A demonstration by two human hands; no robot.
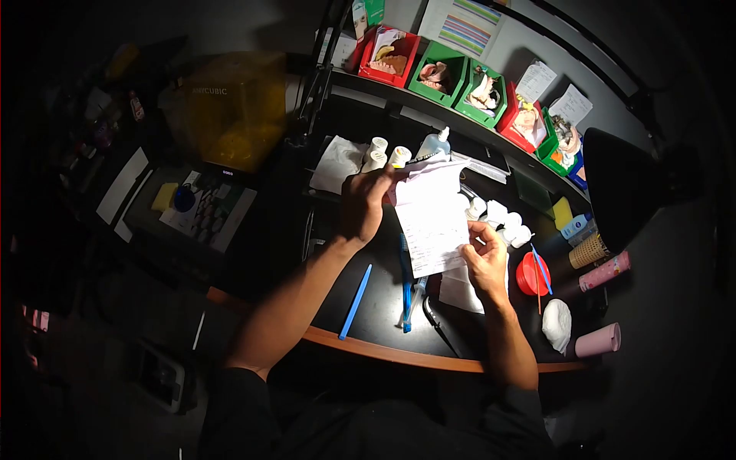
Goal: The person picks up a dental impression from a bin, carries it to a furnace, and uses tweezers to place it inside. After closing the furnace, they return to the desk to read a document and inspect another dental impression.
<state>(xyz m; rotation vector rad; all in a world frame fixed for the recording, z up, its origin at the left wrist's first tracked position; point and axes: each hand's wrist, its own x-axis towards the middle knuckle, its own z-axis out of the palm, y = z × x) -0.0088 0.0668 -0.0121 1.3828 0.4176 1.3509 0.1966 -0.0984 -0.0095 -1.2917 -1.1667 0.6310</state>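
My left hand [365, 205] and right hand [486, 261] are both gripping the written sheet [435, 222], holding it over the desk [376, 313]

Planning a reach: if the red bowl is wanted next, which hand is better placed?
Right, I'd judge: the right hand holds the paper close to the red bowl; the left hand holds it farther away.

The table [379, 310] is black, with an orange-brown near edge. The paper [431, 230] is white, lined with dark writing. Toward the table's right edge, a bowl [528, 274] is red and a cup [595, 342] plain pink. Beyond its far edge, bins [480, 114] alternate red and green, one blue.
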